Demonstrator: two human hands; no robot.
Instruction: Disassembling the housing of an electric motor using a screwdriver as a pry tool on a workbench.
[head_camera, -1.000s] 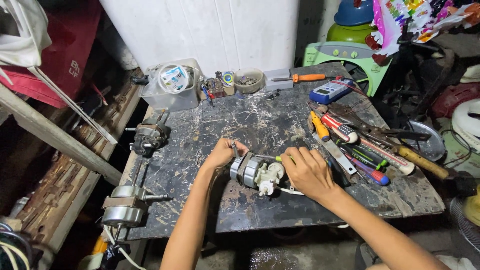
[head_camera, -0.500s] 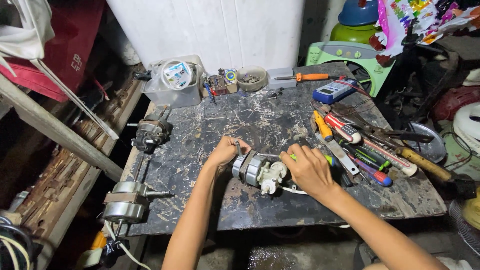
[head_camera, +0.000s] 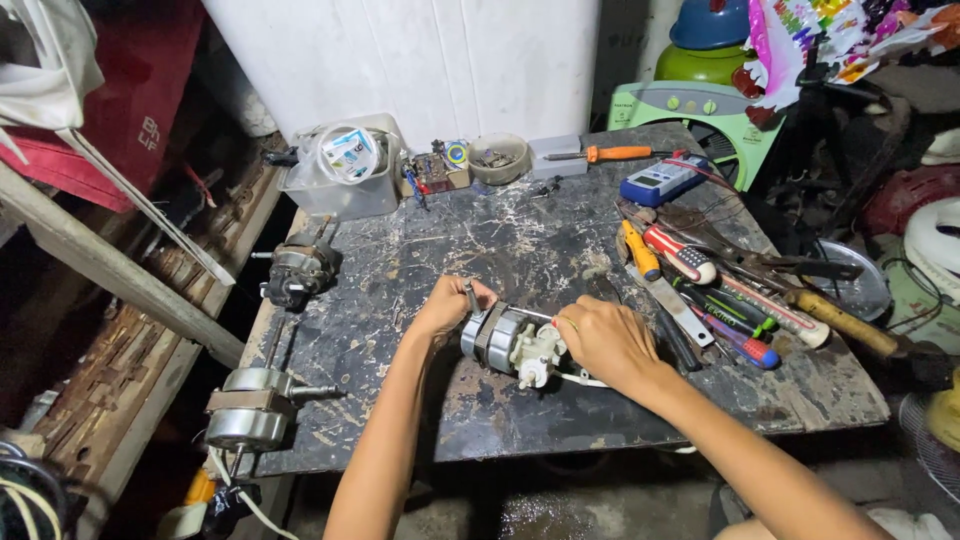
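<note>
- While it lay on its side between both hands, the small silver fan motor with a white plastic gearbox (head_camera: 512, 343) rested on the scratched dark tabletop (head_camera: 500, 240), near the front edge.
- The left hand (head_camera: 447, 307) was curled around the motor's metal end, fingers closed over the shaft.
- The right hand (head_camera: 603, 340) was closed on the gearbox side, fingertips pinching something too small to tell.
- Just right of the right hand lay a heap of coloured-handled screwdrivers and pliers (head_camera: 715, 285).
- Beyond that hand sat a blue handheld meter (head_camera: 663, 179) and an orange-handled screwdriver (head_camera: 600, 154).
- Well left of the left hand, two more bare metal motors (head_camera: 296, 273) (head_camera: 247, 411) sat at the table's edge.
- Farther beyond the left hand stood a clear plastic box (head_camera: 345, 172).
</note>
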